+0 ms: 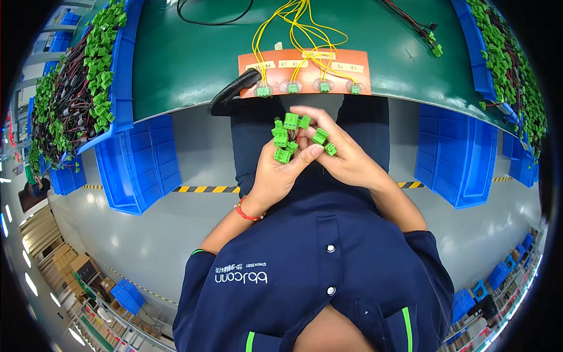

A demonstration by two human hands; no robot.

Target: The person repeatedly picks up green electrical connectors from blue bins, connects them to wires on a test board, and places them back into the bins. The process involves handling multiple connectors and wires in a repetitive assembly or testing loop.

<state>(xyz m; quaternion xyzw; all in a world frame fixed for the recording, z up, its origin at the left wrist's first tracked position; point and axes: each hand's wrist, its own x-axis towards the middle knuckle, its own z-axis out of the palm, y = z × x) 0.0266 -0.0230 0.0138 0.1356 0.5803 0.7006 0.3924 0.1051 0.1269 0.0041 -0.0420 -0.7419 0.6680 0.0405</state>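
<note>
My left hand (275,173) and my right hand (340,155) meet over my lap, just below the table edge. Together they hold a bunch of small green plug connectors (290,136) on short dark wires. The left hand cups the bunch from below with its thumb across it. My right hand's fingers close on the connectors at the right side of the bunch (321,138). A red band sits on my left wrist (246,212).
On the green table (187,64) lies an orange board (305,70) with several green connectors and yellow wires (299,23), and a black tool (234,89) beside it. Blue bins of green connectors on dark wires stand left (82,88) and right (504,64). Blue crates (138,167) stand below.
</note>
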